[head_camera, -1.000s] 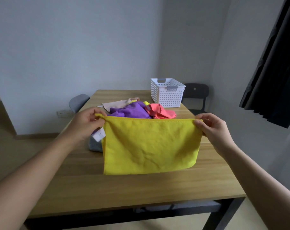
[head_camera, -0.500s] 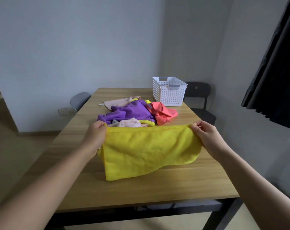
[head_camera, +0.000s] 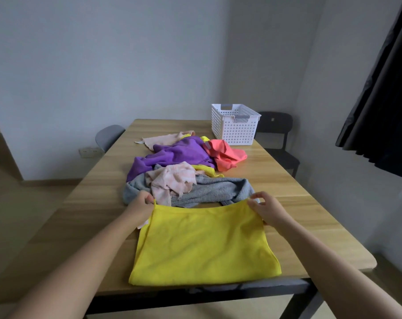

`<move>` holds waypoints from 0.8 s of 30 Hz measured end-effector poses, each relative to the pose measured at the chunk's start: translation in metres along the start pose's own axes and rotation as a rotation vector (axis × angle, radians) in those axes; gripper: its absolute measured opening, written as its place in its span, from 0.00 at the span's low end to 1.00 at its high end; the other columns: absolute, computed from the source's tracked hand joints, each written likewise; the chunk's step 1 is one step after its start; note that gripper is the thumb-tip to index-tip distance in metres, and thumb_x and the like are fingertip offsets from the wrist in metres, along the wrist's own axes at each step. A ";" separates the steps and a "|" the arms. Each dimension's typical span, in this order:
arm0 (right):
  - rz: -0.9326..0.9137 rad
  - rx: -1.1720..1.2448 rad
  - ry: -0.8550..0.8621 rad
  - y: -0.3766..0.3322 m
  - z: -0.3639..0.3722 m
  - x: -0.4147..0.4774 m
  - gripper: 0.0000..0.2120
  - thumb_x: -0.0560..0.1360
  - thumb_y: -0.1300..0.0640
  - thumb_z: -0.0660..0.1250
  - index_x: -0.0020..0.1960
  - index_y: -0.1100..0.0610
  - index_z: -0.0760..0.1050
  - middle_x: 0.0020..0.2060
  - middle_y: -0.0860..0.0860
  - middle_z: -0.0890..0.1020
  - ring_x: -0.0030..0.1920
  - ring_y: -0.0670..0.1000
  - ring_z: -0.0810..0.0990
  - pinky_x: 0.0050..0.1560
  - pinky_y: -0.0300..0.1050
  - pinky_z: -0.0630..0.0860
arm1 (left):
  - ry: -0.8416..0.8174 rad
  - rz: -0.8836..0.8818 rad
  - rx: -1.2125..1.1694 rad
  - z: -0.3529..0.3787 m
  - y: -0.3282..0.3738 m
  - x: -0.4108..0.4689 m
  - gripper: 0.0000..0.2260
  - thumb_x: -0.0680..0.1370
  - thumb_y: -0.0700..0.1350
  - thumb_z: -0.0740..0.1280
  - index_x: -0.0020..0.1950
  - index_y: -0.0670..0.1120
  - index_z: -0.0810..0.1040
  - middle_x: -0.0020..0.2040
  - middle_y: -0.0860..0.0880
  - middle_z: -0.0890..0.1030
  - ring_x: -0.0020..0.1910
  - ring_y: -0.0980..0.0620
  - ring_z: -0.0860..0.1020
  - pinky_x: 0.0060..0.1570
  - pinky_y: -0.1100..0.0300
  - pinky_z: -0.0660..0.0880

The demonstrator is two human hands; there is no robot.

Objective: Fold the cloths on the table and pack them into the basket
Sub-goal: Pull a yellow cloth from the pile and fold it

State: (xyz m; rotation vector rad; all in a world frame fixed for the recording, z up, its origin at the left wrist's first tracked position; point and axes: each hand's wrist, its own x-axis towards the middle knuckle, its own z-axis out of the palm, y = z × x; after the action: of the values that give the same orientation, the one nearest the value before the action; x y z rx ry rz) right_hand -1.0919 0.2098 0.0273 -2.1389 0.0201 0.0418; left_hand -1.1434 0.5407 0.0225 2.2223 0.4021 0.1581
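The yellow cloth (head_camera: 202, 245) lies flat on the table (head_camera: 310, 215), stretched between the 2 hands: left hand (head_camera: 142, 204) and right hand (head_camera: 267, 209) each pinch a far corner.

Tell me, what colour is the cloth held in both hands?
The cloth is plain bright yellow, no pattern; the head view shows it best.

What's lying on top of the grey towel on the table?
A crumpled pale pink cloth lies on the grey towel. The yellow cloth blocks part of the towel's near edge, so what lies there cannot be seen.
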 end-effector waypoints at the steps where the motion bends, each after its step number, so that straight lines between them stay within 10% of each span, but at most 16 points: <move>1: -0.020 -0.027 -0.019 0.000 0.000 0.000 0.10 0.76 0.50 0.67 0.55 0.52 0.74 0.41 0.53 0.79 0.36 0.52 0.77 0.35 0.45 0.75 | -0.042 0.058 0.039 -0.003 -0.002 -0.002 0.07 0.76 0.34 0.58 0.45 0.45 0.70 0.38 0.49 0.70 0.38 0.49 0.71 0.32 0.60 0.65; 5: -0.127 -0.089 -0.072 0.000 0.000 -0.002 0.09 0.77 0.52 0.65 0.55 0.53 0.74 0.30 0.48 0.73 0.28 0.47 0.70 0.30 0.40 0.69 | -0.157 0.294 0.267 -0.006 -0.009 -0.004 0.04 0.76 0.41 0.66 0.47 0.50 0.75 0.48 0.50 0.75 0.47 0.52 0.75 0.43 0.61 0.67; 10: -0.214 -0.117 -0.168 0.000 -0.008 -0.003 0.10 0.75 0.50 0.68 0.55 0.51 0.76 0.39 0.48 0.77 0.33 0.45 0.73 0.31 0.36 0.71 | -0.085 0.310 0.468 -0.002 -0.014 0.000 0.06 0.73 0.46 0.69 0.43 0.53 0.72 0.45 0.54 0.72 0.46 0.54 0.72 0.42 0.61 0.65; 24: -0.265 -0.296 -0.198 0.013 -0.011 0.018 0.13 0.73 0.57 0.71 0.35 0.64 0.74 0.31 0.50 0.72 0.32 0.49 0.70 0.35 0.41 0.68 | -0.166 0.188 0.162 -0.018 -0.012 0.009 0.05 0.71 0.41 0.71 0.39 0.49 0.78 0.32 0.53 0.73 0.31 0.57 0.69 0.32 0.63 0.64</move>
State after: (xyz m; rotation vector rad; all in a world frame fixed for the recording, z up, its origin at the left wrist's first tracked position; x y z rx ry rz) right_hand -1.0742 0.1933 0.0216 -2.4046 -0.4085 0.1065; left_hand -1.1417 0.5638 0.0242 2.4111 0.1186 0.0408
